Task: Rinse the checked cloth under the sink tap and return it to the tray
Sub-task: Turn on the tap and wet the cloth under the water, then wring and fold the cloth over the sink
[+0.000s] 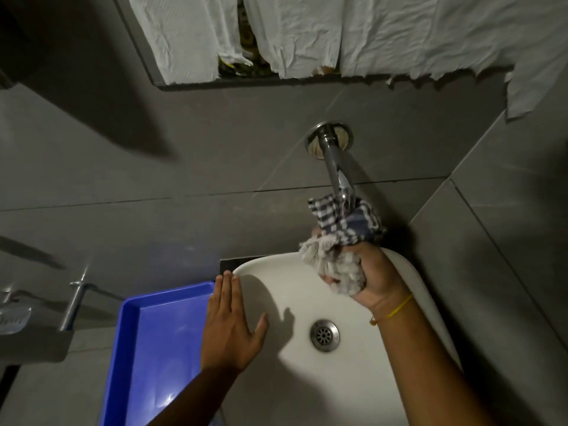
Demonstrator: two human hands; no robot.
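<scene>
Nearest the viewer, the blue tray (147, 339) sits on the left, just beside the white sink (295, 379), with its near end running out of frame. Its visible interior holds nothing. The left hand (230, 330) lies flat with fingers extended and together, resting on the left rim of the sink where it meets the tray; it grips nothing.

In the middle of the basin, the drain (325, 335) is uncovered. Beyond it, on the right, the right hand (365, 281) is clenched around the checked cloth (341, 235), which is bunched into a wad. The upper folds of the cloth press up against the outlet of the tap (335, 167). No water stream can be made out; whether the tap is running cannot be told.

Hazards from this position:

1. Incomplete rinse. A tightly wadded cloth probably admits water only to its outer folds; the inner layers are likely to stay unrinsed unless the grip is loosened and the cloth turned.
2. Splash. Cloth held against the outlet may deflect water sideways onto the grey wall tiles (215, 155) or into the tray.
3. Dripping in transfer. The path to the tray crosses the sink rim; an unwrung cloth would likely pool water in the tray.
4. Loss of grip. A loose corner hangs on the left side of the fist; a wet cloth may slip into the basin and cover the drain.

At the far top, sheets of white paper (307, 32) hang on the wall, well apart from the tap.
</scene>
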